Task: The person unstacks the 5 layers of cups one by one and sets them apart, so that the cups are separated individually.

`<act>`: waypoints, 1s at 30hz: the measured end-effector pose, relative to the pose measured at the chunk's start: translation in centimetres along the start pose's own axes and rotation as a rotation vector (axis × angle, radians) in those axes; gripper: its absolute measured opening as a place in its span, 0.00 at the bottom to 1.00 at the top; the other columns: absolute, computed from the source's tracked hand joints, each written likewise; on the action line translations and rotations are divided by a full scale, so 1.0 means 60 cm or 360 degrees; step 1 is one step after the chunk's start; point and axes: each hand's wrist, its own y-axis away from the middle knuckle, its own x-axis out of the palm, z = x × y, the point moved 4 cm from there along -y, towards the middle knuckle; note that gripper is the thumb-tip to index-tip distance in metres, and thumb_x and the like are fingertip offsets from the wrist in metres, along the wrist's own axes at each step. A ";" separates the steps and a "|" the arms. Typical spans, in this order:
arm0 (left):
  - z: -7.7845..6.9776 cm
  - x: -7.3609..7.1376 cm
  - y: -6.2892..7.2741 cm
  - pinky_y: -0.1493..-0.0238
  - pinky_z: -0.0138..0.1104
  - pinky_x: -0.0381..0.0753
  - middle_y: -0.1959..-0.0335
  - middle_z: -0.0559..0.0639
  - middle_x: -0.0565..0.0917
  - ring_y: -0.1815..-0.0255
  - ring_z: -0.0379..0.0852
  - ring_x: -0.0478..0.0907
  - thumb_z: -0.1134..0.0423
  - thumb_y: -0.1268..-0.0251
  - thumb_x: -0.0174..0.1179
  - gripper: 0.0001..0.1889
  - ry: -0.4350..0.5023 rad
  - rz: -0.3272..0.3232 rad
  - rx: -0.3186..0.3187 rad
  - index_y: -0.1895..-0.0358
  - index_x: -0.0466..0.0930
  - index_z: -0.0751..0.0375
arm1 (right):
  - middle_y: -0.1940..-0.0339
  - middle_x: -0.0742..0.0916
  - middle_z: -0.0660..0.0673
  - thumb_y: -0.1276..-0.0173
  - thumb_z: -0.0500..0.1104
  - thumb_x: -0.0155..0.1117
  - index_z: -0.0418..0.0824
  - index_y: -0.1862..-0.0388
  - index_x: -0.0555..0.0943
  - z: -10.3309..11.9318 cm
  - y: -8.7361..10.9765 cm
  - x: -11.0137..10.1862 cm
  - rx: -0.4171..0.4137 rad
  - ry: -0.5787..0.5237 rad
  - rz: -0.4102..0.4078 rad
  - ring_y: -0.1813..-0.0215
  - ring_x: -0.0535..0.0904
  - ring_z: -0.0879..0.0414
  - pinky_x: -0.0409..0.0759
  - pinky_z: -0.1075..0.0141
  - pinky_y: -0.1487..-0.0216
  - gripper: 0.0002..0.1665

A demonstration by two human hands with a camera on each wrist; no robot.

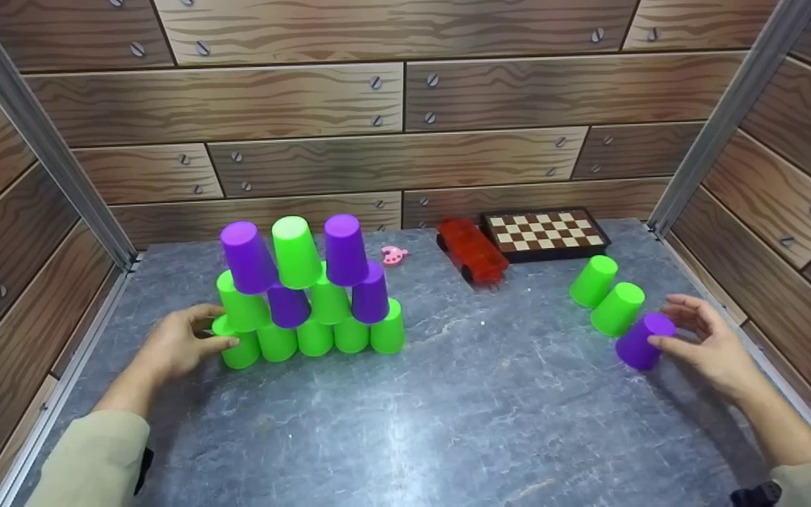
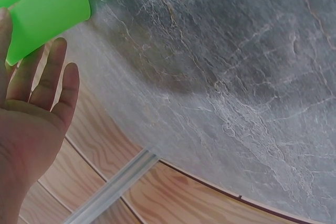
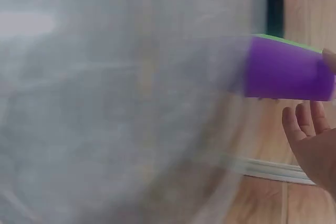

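Purple cup [image 1: 643, 343] at right grip [image 1: 712, 348], pinch unclear; left grip [image 1: 180, 341] pinches left corner cup [image 1: 241, 353]. Stacking seemingly underway; next calls for gentle lift.

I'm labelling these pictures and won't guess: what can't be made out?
Head view: insides of the stacked cups, hidden by their walls.
Head view: details on the pink object, too small.
Left wrist view: part of the left hand, past the left edge.
Right wrist view: tabletop pattern, blurred.
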 end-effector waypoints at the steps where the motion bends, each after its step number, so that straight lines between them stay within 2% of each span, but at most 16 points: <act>1: 0.000 0.000 0.000 0.39 0.56 0.85 0.38 0.71 0.83 0.38 0.70 0.82 0.55 0.33 0.76 0.35 -0.0001 0.0001 -0.0002 0.30 0.76 0.72 | 0.46 0.83 0.65 0.37 0.22 0.74 0.28 0.28 0.70 0.012 -0.004 -0.003 -0.0026 0.0009 -0.0019 0.46 0.81 0.69 0.81 0.79 0.48 0.40; 7: -0.001 0.000 0.001 0.38 0.56 0.84 0.37 0.72 0.82 0.37 0.70 0.81 0.56 0.33 0.76 0.35 0.0009 0.0011 -0.0018 0.29 0.74 0.73 | 0.43 0.83 0.60 0.40 0.18 0.74 0.24 0.30 0.71 0.108 -0.041 -0.002 -0.0222 0.0046 -0.0088 0.41 0.79 0.66 0.78 0.80 0.41 0.39; 12: -0.001 0.001 0.001 0.36 0.56 0.83 0.37 0.72 0.82 0.36 0.70 0.80 0.56 0.33 0.76 0.36 0.0020 0.0021 -0.0029 0.29 0.74 0.72 | 0.42 0.84 0.56 0.41 0.18 0.74 0.25 0.30 0.73 0.201 -0.073 0.036 -0.0336 -0.0024 -0.0033 0.39 0.80 0.61 0.79 0.77 0.38 0.39; 17: -0.001 0.000 0.000 0.37 0.56 0.83 0.38 0.72 0.82 0.37 0.70 0.81 0.56 0.33 0.76 0.35 0.0020 0.0019 -0.0024 0.29 0.74 0.72 | 0.42 0.86 0.51 0.41 0.21 0.76 0.28 0.31 0.75 0.282 -0.102 0.105 -0.0414 -0.0130 0.0067 0.39 0.82 0.57 0.81 0.71 0.36 0.38; 23: 0.000 0.001 0.000 0.39 0.55 0.85 0.38 0.72 0.82 0.38 0.70 0.82 0.56 0.32 0.75 0.35 -0.0004 0.0016 -0.0024 0.30 0.74 0.73 | 0.42 0.87 0.40 0.40 0.22 0.77 0.30 0.33 0.78 0.352 -0.127 0.205 -0.0484 -0.0358 0.0194 0.39 0.83 0.52 0.83 0.63 0.35 0.36; 26: -0.002 0.001 -0.001 0.40 0.54 0.86 0.37 0.72 0.82 0.38 0.70 0.82 0.56 0.32 0.75 0.35 -0.0004 0.0017 -0.0011 0.30 0.74 0.74 | 0.42 0.87 0.40 0.38 0.25 0.78 0.33 0.33 0.79 0.384 -0.135 0.253 -0.0518 -0.0420 0.0263 0.39 0.84 0.50 0.84 0.58 0.35 0.34; 30: -0.003 0.002 -0.001 0.41 0.54 0.86 0.38 0.71 0.83 0.39 0.69 0.82 0.57 0.32 0.76 0.34 0.0009 0.0017 -0.0022 0.30 0.75 0.74 | 0.41 0.88 0.44 0.35 0.32 0.79 0.37 0.32 0.80 0.421 -0.143 0.314 -0.0550 -0.0391 0.0347 0.40 0.85 0.50 0.84 0.55 0.35 0.33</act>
